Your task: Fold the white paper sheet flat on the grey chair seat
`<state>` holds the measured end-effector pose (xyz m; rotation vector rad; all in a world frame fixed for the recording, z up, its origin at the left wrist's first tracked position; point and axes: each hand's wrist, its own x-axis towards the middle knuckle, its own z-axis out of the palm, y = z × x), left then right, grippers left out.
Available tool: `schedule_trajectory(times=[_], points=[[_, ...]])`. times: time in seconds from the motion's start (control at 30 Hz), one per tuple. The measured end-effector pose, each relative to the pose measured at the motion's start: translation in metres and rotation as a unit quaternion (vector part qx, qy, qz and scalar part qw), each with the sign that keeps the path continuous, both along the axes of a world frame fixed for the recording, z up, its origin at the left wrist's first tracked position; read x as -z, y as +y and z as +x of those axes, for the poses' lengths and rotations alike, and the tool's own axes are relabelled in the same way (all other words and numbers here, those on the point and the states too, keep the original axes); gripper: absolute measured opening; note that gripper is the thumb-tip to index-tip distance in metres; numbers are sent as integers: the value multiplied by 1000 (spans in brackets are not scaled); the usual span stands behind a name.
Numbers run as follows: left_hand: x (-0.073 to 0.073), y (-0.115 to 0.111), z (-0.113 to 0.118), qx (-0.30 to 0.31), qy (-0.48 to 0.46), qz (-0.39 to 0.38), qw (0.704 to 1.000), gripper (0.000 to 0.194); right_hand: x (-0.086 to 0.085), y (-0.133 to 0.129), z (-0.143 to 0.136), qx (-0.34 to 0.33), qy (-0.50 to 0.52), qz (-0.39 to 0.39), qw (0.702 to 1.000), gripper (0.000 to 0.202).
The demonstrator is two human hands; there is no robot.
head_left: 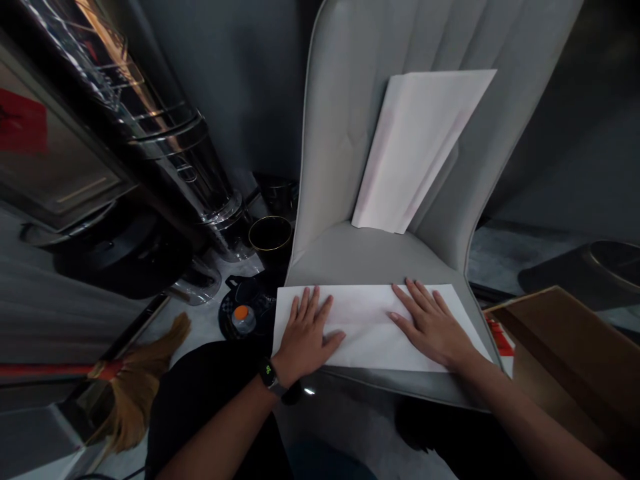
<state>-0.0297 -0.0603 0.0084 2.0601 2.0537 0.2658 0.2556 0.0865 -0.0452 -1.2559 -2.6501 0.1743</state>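
A long white sheet of folded paper (365,340) lies across the front of a grey padded chair seat (370,257). My left hand (307,333) rests flat on its left part, fingers spread, with a dark watch on the wrist. On the right part, my right hand (427,323) also lies flat with fingers apart. Between the hands a faint crease runs along the paper. A second white folded paper (420,147) leans upright against the chair's backrest, its lower edge on the seat.
Left of the chair stand a black bin with a gold rim (270,233), a bottle with an orange cap (243,317) on a dark bag, shiny wrapped pipes (175,147) and a straw broom (135,387). To the right is an open cardboard box (565,360).
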Motion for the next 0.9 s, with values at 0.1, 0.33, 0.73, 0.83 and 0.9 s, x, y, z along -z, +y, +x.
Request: schedule_trajectory(times=[0.1,0.33,0.73,0.83,0.9], points=[[-1,0,2,-37,10,-11,999,80,0,0,0,4,-6,-1,1000,71],[2,-1,2,-41,24,10,999,79,-1,-1,-2,6,-7,3,1000,72],[0,0,2,-40,19,1,999,84,-3,-2,-2,9,-8,3,1000,79],[-3,0,2,-42,13,-9,999,84,-1,-2,-1,6,-9,5,1000,78],[-5,0,1,-40,9,-9,999,84,0,-2,0,5,-10,4,1000,78]])
